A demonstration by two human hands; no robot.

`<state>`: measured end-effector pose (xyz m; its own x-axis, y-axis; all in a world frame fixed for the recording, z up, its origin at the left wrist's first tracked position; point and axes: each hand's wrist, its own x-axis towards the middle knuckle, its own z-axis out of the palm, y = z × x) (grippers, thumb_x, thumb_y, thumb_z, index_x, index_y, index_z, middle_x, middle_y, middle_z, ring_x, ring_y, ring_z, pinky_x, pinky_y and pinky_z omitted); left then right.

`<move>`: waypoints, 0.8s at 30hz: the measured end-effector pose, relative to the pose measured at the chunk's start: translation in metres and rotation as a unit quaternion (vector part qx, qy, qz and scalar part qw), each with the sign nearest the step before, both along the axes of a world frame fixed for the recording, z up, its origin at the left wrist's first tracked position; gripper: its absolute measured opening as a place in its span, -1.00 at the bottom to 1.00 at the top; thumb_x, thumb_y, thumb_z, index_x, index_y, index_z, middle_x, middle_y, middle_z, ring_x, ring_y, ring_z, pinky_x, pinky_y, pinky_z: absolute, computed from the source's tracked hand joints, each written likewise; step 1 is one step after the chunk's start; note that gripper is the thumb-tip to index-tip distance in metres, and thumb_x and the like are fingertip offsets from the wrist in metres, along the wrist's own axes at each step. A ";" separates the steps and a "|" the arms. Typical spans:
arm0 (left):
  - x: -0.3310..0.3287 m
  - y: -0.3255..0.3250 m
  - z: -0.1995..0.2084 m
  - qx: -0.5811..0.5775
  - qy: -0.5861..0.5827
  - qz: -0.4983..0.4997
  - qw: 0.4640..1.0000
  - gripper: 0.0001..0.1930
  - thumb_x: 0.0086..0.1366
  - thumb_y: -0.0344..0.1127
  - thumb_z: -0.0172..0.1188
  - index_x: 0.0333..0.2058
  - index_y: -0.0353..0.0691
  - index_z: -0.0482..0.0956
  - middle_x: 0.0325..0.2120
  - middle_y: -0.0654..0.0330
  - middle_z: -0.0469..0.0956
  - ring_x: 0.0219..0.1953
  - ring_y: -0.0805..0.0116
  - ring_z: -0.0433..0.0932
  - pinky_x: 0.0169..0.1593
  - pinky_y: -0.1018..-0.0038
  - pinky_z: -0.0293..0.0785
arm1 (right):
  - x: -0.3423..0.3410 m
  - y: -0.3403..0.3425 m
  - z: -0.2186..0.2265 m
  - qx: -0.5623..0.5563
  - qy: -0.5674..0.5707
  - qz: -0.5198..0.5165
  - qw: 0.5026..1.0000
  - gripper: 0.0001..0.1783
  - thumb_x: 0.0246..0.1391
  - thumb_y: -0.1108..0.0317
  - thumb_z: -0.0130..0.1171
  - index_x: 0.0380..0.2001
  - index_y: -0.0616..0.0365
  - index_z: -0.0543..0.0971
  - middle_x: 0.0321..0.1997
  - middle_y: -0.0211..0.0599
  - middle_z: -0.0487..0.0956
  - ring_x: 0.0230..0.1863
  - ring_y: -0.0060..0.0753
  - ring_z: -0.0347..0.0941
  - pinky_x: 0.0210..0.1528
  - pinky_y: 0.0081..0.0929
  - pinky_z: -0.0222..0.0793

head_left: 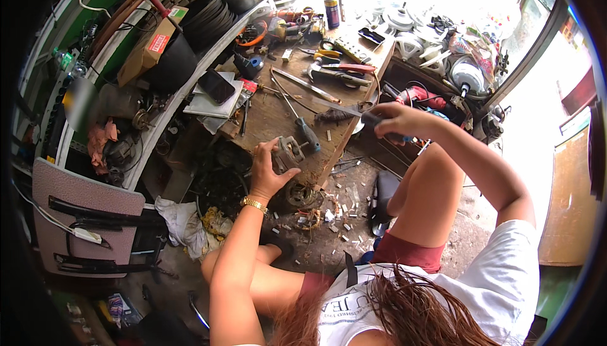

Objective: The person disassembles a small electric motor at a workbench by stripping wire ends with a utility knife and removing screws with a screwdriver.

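Close to the near edge of the wooden bench, my left hand [268, 172] grips a grey metal motor housing [290, 154], thumb on one side and fingers on the other. My right hand [395, 120] is raised over the bench's right edge, its fingers closed round the dark handle [371, 119] of a knife-like tool. A thin blade [338, 106] seems to run left from that handle, but it is blurred. Beside the housing lies a screwdriver [308, 133] with a blue-grey grip. The hands are apart from each other.
On the bench [259, 121] lie a hammer [322, 68], pliers [316, 54], a flat metal bar [308, 85] and a phone [216, 87]. A spray can [331, 11] stands at the back. Small white bits litter the floor [341, 219]. Cluttered shelves [171, 96] line the left.
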<state>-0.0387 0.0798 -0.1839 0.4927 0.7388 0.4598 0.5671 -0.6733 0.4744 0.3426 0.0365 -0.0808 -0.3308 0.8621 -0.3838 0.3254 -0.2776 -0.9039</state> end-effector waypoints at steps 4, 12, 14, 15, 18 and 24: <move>0.023 -0.018 -0.001 -0.031 -0.015 0.102 0.994 -0.11 -0.11 0.02 0.54 0.15 -0.23 0.32 -0.06 -0.01 0.32 0.03 -0.01 0.30 0.15 0.12 0.22 | -0.020 -0.025 0.010 0.090 0.015 0.056 0.994 -0.46 0.12 0.38 0.21 0.20 0.13 0.43 -0.21 -0.38 0.57 -0.39 -0.64 0.43 -0.37 -0.59 0.42; 0.009 -0.010 0.012 -0.080 0.050 0.003 0.996 -0.19 -0.11 0.03 0.52 0.09 -0.22 0.40 0.01 0.02 0.44 0.15 -0.05 0.37 0.20 0.15 0.30 | -0.018 -0.050 -0.019 0.233 -0.063 0.089 0.966 -0.52 0.07 0.36 0.24 0.12 0.05 0.55 0.00 -0.10 0.64 -0.04 -0.27 0.60 0.08 -0.39 0.42; 0.008 -0.007 0.014 -0.082 0.062 -0.005 0.995 -0.18 -0.12 0.07 0.52 0.08 -0.20 0.41 -0.01 0.02 0.44 0.10 -0.05 0.41 0.16 0.17 0.35 | -0.020 -0.055 -0.016 0.211 -0.085 0.089 0.970 -0.52 0.06 0.35 0.25 0.11 0.02 0.56 -0.04 -0.09 0.65 -0.09 -0.23 0.61 0.05 -0.39 0.44; 0.007 -0.007 0.015 -0.083 0.067 -0.008 0.994 -0.17 -0.13 0.08 0.52 0.08 -0.19 0.42 -0.02 0.02 0.45 0.07 -0.05 0.43 0.14 0.17 0.38 | -0.020 -0.056 -0.015 0.200 -0.096 0.089 0.971 -0.52 0.05 0.34 0.26 0.10 0.00 0.57 -0.06 -0.08 0.66 -0.11 -0.21 0.62 0.04 -0.38 0.45; 0.014 -0.006 0.018 -0.104 0.057 0.003 0.993 -0.18 -0.15 0.09 0.53 0.06 -0.18 0.43 -0.07 0.02 0.46 0.01 -0.06 0.47 0.08 0.19 0.43 | -0.016 -0.056 -0.023 0.217 -0.101 0.085 0.967 -0.53 0.02 0.33 0.27 0.08 -0.02 0.59 -0.09 -0.07 0.66 -0.18 -0.20 0.63 -0.02 -0.37 0.47; 0.015 -0.006 0.014 -0.075 0.065 0.023 0.995 -0.23 -0.16 0.10 0.52 0.01 -0.15 0.46 -0.11 0.08 0.48 -0.04 -0.02 0.52 -0.02 0.21 0.49 | -0.016 -0.052 -0.027 0.177 -0.118 0.105 0.971 -0.52 0.05 0.38 0.25 0.10 0.06 0.57 -0.03 -0.09 0.65 -0.07 -0.26 0.61 0.05 -0.38 0.44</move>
